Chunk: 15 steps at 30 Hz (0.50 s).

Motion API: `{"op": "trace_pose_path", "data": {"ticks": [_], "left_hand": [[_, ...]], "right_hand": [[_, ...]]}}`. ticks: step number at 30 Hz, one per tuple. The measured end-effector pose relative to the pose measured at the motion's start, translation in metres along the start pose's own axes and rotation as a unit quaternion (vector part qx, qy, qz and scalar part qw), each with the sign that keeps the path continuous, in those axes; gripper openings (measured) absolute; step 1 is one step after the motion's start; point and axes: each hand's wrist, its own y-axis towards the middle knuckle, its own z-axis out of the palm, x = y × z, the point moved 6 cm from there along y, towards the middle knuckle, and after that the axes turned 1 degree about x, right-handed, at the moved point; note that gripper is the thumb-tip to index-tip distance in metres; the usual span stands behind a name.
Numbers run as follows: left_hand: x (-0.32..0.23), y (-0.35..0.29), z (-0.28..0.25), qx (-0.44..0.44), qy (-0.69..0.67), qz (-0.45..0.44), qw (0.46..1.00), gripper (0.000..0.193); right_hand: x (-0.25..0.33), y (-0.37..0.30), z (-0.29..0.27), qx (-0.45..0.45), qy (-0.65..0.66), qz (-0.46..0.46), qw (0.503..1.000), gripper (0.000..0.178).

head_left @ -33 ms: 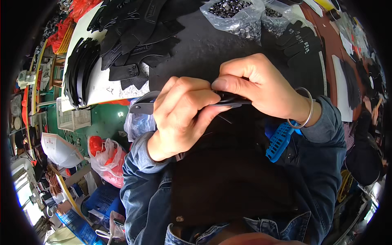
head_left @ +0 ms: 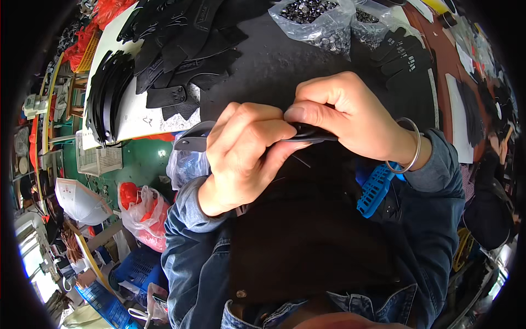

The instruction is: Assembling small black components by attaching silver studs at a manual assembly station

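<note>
Both my hands are raised at chest height over the near edge of the table, pinching a dark leather strap (head_left: 192, 143) between them. My left hand (head_left: 244, 148) has its fingers curled round the strap, whose end sticks out past the knuckles on the left. My right hand (head_left: 345, 112), with a metal bangle (head_left: 418, 143) at the wrist, presses thumb against curled forefinger on the strap's other part. The thumbs nearly meet in the middle. Most of the strap is hidden behind the fingers.
Black cut leather pieces (head_left: 186, 49) heap at the table's far left, beside curved black strips (head_left: 109, 98). Plastic bags of small metal studs (head_left: 315, 24) sit at the back. A blue plastic basket (head_left: 375, 189) shows below my right wrist. Bags and a white crate (head_left: 98, 158) stand left.
</note>
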Motion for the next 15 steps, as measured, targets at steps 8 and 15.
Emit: {"op": "trace_pose_path", "data": {"ticks": [8,15], "left_hand": [[0.004,0.001,0.001,0.007,-0.021,-0.048,0.999,0.027],[0.023,-0.009,-0.001,0.013,-0.17,-0.208,0.963,0.021]], "right_hand": [[0.006,-0.004,-0.004,-0.059,-0.069,-0.053,0.994,0.026],[0.03,-0.012,0.005,-0.007,-0.192,-0.18,0.965,0.032]]}}
